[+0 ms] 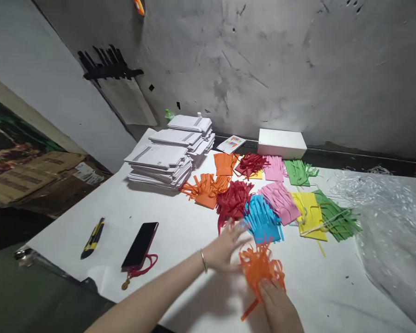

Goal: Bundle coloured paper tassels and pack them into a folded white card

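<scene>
So the left hand (227,247) has its grip splayed wide and empty, while the right hand (276,296) has fingers on a loopy, tangly orange fringe bundle (255,268) near the smooth white worktop's (319,282) front, though tbh I can't tell how closed that grip is.

Did a count on this table (350,296), fringed paper bundles first: two red bundles (234,201), two pink bundles (280,201), two green bundles (336,216), one blue bundle (262,221). Orange bundles (206,194): at least three, overlap makes it fuzzy. Yellow bundles (310,216): one for sure, plus a yellow bit peeking out near the far edge. Then three white stacks (156,158) (sheets, no idea), one white box (282,144), one printed card (231,144), one phone (140,245), one utility knife (93,239) by the left corner.
</scene>
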{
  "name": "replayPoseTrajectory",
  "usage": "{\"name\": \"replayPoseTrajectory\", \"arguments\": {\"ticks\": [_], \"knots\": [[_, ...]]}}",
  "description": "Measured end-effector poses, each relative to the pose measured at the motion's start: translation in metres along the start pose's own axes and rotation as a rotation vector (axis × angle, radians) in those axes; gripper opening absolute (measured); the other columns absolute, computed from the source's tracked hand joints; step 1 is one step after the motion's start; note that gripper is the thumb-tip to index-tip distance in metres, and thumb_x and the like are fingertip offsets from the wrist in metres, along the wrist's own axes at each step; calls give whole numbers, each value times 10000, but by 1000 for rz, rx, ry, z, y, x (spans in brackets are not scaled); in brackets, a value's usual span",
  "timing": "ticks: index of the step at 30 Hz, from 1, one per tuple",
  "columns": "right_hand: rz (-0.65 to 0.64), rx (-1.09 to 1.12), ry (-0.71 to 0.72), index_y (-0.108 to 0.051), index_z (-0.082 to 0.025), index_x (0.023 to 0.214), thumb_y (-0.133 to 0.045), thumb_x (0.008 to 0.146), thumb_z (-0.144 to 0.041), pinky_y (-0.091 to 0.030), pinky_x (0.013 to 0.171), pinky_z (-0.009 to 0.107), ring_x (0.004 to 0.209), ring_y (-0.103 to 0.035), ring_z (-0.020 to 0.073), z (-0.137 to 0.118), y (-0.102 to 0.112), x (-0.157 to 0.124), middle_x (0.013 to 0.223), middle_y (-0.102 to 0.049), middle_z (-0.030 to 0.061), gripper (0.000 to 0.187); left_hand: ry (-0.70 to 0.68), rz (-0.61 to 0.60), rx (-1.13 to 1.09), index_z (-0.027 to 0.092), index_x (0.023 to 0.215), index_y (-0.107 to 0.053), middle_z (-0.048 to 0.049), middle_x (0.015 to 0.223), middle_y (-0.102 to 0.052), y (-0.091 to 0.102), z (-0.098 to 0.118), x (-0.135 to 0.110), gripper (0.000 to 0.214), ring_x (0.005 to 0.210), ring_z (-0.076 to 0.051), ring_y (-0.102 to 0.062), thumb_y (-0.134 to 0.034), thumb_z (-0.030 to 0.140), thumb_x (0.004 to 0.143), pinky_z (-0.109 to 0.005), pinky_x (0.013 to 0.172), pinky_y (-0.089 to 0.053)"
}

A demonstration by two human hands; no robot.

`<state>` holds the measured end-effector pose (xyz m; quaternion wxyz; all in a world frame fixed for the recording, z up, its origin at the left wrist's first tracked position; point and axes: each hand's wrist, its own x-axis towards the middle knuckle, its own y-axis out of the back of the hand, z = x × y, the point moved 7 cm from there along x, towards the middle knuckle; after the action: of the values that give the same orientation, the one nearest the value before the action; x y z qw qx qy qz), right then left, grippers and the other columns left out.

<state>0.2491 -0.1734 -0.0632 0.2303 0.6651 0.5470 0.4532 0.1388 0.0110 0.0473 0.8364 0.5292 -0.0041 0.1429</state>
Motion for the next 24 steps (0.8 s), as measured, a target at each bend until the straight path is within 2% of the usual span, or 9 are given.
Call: {"name": "replayPoseTrajectory", "arguments": {"ticks": [2,3,5,8,11,15,19,22,24], "knots": [[44,-74,112,-658,-205,1225,-452,842,-57,-532,975,458,1092,-662,268,-20,-20,-6,1150,-721,98,459,-174,-80,39,334,1493,-328,-95,1528,-423,-56,44,-28,739,1410,-367,-330,-646,444,835,-635,1162,-85],[50,-94,142,-651,-183,1233,-442,844,-43,-520,995,452,1102,-657,260,-28,-30,-8,1154,-719,107,463,-145,-42,61,329,1470,-364,-90,1436,-531,-76,54,-42,632,1321,-325,-454,-599,368,885,-599,1156,-159],[36,-92,169,-646,-166,1228,-437,865,-44,-497,1033,435,1123,-646,239,-38,-46,-14,1165,-717,102,437,60,61,117,298,1359,-498,-70,1170,-688,-106,53,-70,436,1022,-254,-623,-538,249,928,-492,1029,-364],[0,-80,194,-644,-170,1205,-434,897,-57,-483,1043,448,1174,-618,234,-45,-49,-27,1195,-707,83,390,241,121,118,266,1107,-641,-67,950,-711,-131,47,-109,220,826,-246,-617,-525,201,931,-442,831,-430],[-33,-70,178,-632,-175,1204,-426,927,-69,-485,1019,465,1230,-576,248,-43,-35,-39,1234,-688,85,361,319,162,79,235,973,-662,-75,1024,-708,-136,49,-133,147,945,-272,-608,-523,202,936,-487,901,-386],[-81,-35,131,-636,-217,1163,-424,952,-111,-416,1058,473,1150,-608,216,-39,-20,-34,1146,-721,48,317,391,175,-5,213,893,-649,-51,1019,-712,-138,59,-137,150,979,-234,-612,-510,164,920,-454,962,-369],[-99,-42,-44,-654,-228,1021,-439,959,-154,-397,965,475,923,-630,213,-25,-14,-8,895,-725,28,235,636,195,-35,173,886,-627,-83,848,-685,-136,45,-129,245,788,-229,-596,-396,107,934,-416,792,-418],[-100,-73,-153,-648,-222,993,-468,957,-190,-401,848,428,824,-606,214,-11,-14,13,842,-699,34,186,813,187,-33,156,868,-630,-98,766,-664,-134,30,-124,279,721,-248,-570,-365,127,948,-391,698,-387],[-83,-97,-183,-640,-206,1027,-483,950,-199,-394,808,415,803,-598,221,-3,-13,23,861,-695,52,176,843,141,-53,140,861,-634,-108,732,-656,-135,25,-118,282,701,-256,-564,-365,134,945,-386,681,-363]]}}
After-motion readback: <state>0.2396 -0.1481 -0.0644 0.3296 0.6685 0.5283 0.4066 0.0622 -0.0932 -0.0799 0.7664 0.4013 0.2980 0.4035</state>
